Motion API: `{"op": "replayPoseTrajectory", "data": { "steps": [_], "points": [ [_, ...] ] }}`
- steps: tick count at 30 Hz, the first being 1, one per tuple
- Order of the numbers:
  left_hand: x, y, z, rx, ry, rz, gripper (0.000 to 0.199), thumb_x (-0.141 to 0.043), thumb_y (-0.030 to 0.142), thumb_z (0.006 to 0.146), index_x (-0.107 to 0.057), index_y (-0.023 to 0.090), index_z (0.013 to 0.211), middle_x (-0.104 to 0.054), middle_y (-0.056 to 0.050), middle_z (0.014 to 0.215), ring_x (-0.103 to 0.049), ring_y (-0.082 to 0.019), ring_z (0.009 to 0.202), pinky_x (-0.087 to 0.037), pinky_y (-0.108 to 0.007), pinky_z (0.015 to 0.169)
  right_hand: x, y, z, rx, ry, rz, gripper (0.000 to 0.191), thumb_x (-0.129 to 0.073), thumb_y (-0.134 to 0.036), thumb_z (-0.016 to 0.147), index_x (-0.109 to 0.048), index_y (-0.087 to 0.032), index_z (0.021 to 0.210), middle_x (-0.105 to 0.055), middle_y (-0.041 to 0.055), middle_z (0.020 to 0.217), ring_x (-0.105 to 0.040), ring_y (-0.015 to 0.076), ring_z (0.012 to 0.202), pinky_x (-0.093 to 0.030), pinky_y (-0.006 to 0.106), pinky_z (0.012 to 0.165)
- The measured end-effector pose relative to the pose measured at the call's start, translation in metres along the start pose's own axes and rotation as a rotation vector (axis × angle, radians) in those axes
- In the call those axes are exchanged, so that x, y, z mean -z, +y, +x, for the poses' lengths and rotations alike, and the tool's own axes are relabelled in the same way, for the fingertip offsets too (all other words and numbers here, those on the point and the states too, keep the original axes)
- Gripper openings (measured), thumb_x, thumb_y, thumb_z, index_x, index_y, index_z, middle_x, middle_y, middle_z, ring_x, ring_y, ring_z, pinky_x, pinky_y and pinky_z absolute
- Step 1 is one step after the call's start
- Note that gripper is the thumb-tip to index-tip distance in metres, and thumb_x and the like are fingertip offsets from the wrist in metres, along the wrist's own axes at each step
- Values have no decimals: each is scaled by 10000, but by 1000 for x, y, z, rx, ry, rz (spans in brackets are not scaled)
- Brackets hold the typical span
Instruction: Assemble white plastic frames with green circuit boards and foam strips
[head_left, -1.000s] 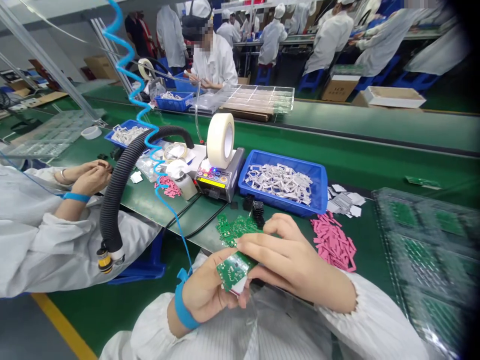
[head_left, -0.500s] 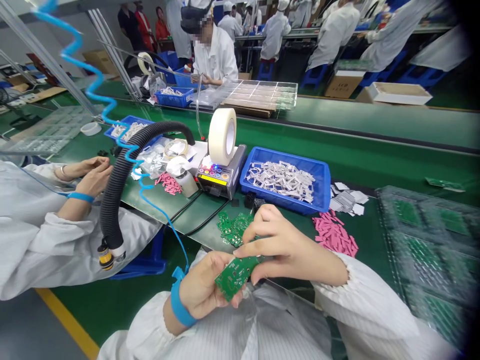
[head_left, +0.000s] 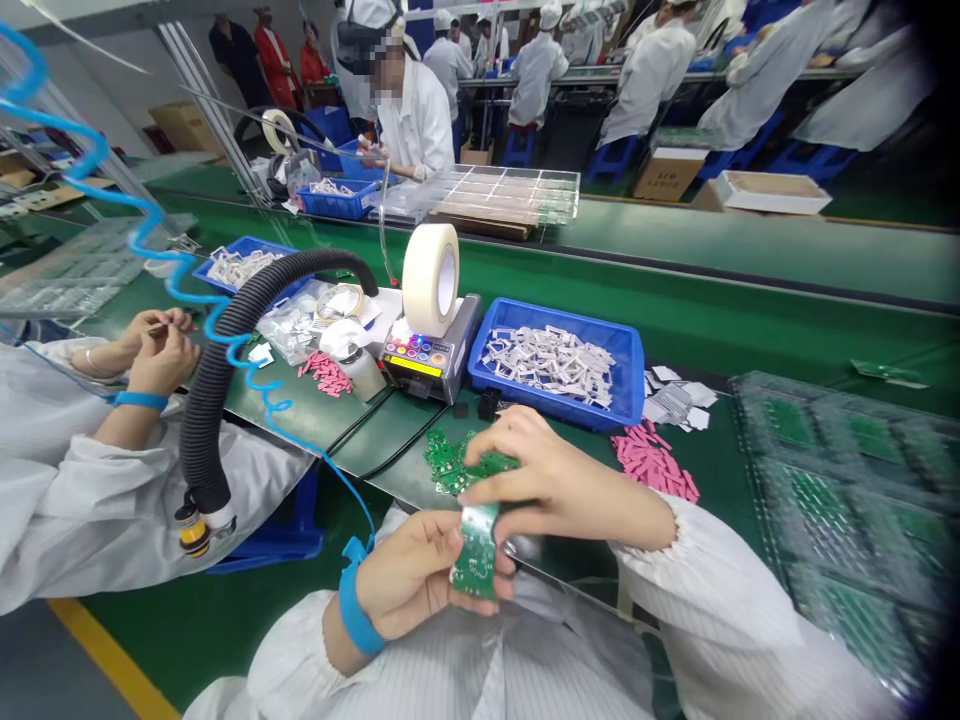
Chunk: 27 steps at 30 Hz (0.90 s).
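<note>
Just off the green surface (head_left: 319,415), L hand (head_left: 409,575) wraps its fingers round a thin, green rectangular circuit bd. (head_left: 477,565) as R hand's (head_left: 562,485) part-curled fingers pinch its top; pc. looks light, stiff, prob. fragile, best held by edges.

The left hand (head_left: 420,575), with a blue band (head_left: 358,600) on its wrist, holds a small green board (head_left: 477,552), and the right hand (head_left: 551,485) touches the board's top end. Past the hands lie a pile of green boards (head_left: 448,460), a blue bin (head_left: 556,362) full of white bits, and pink strips (head_left: 654,460). A big roll of tape (head_left: 431,280) stands on a gray machine (head_left: 427,360) just left of the bin.
</note>
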<state>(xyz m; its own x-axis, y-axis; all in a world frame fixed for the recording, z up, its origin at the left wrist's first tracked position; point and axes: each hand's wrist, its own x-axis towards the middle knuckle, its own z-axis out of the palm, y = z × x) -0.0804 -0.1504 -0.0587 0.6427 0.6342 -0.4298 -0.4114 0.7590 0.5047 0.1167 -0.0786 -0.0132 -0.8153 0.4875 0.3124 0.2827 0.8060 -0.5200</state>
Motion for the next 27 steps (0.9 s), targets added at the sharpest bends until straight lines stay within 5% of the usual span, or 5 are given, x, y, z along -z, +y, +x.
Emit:
{"op": "replayPoseTrajectory", "data": {
  "steps": [6,13,17,21,27],
  "points": [
    [-7,-3,26,-293,103,-127,189,-671,262,769,-691,152,922,-707,-51,875,-646,-137,814,-498,-274,816,-19,-28,-4,-466,183,-45,287,-728,-340,717,-532,-177,849,-587,26,801,-500,183,753,-418,305,656],
    [-35,3,61,-383,129,-149,304,-751,225,674,-675,204,967,-654,-56,1096,-583,-209,1047,-419,-344,955,-18,-23,-12,-568,245,-352,106,-585,-162,756,-557,-177,857,-639,42,779,-583,187,701,-433,279,588],
    [-30,12,65,-312,192,-157,332,-655,305,776,-631,207,1093,-606,-106,1208,-592,-239,1047,-446,-404,920,45,59,-36,-698,417,-552,119,-551,-233,809,-562,-191,920,-668,74,903,-625,216,800,-453,306,672],
    [-1,12,56,-334,366,-180,190,-625,245,801,-657,163,970,-670,-56,874,-626,-148,799,-498,-303,772,116,178,-77,-949,469,-687,165,-593,-278,819,-588,-125,880,-649,101,749,-607,193,674,-435,301,613],
    [39,3,38,-388,653,-322,90,-593,138,802,-631,162,880,-577,19,689,-573,-85,628,-495,-229,620,137,267,-121,-801,429,-645,205,-472,-339,933,-600,-180,962,-614,21,905,-597,99,734,-507,242,637]
  ]
}}
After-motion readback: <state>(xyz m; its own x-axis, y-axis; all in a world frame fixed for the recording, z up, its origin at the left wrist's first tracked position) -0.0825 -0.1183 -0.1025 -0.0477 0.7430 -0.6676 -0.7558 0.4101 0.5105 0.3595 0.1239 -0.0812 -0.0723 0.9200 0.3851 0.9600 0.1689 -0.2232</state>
